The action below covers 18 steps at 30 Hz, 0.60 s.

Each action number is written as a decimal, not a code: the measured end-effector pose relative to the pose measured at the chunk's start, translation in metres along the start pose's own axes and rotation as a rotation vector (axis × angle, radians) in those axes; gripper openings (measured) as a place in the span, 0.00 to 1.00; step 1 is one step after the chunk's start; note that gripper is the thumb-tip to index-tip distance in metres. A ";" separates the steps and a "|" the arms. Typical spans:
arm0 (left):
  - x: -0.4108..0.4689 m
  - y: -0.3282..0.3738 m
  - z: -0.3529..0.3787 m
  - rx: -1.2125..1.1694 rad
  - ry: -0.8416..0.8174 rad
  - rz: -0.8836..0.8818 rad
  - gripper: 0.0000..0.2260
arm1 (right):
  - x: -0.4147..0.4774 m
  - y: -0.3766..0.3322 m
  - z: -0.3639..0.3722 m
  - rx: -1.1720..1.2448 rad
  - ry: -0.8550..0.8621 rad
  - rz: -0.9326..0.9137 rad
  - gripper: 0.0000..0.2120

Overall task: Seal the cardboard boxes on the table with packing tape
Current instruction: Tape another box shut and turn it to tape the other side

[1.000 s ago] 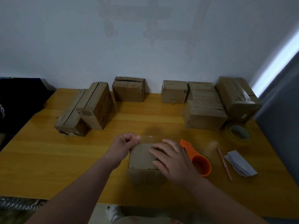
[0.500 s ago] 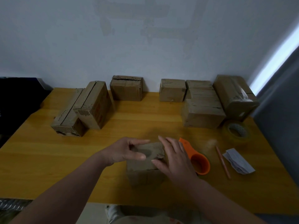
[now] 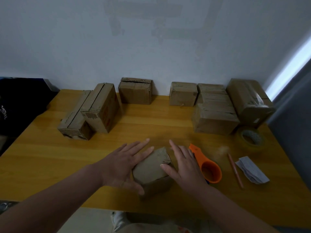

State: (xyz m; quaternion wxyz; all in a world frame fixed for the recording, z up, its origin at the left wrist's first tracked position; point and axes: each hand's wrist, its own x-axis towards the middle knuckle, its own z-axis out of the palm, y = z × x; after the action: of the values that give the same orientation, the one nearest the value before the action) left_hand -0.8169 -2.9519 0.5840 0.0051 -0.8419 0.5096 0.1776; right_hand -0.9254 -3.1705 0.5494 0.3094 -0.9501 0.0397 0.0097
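I should square the small box (image 3: 151, 167) between my palms and flatten its flaps before taping. My left hand (image 3: 122, 165) lies flat against its left side and my right hand (image 3: 183, 167) rests on its right edge with the thumb on top, all fingers straight, gripping nothing. The orange tape dispenser (image 3: 210, 172) sits just right of my right fingers; the tape roll (image 3: 250, 146) and other boxes (image 3: 215, 118) lie well beyond.

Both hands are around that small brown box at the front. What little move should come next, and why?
Probably settle the small brown cardboard box flat on the yellow wooden table. It looks tilted between the open left hand and right hand, neither holding tape; the orange plastic tape dispenser lies idle beside the right hand.
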 end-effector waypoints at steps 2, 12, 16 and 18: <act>-0.002 0.002 0.002 0.025 0.006 -0.004 0.50 | 0.000 -0.001 -0.001 0.009 -0.015 0.001 0.49; -0.004 0.009 0.000 0.066 -0.024 0.105 0.35 | 0.009 -0.006 -0.029 -0.184 -0.153 -0.115 0.48; -0.006 0.007 0.001 0.065 -0.034 0.136 0.30 | 0.021 -0.010 -0.041 -0.380 -0.252 -0.238 0.56; -0.008 0.006 0.004 0.086 -0.025 0.160 0.29 | 0.027 -0.013 -0.044 -0.444 -0.299 -0.309 0.58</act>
State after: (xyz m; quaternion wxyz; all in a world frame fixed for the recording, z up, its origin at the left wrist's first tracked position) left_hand -0.8264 -2.9473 0.5841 0.0335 -0.7951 0.5824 0.1658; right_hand -0.8977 -3.1884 0.5916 0.0946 -0.9773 -0.1542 0.1104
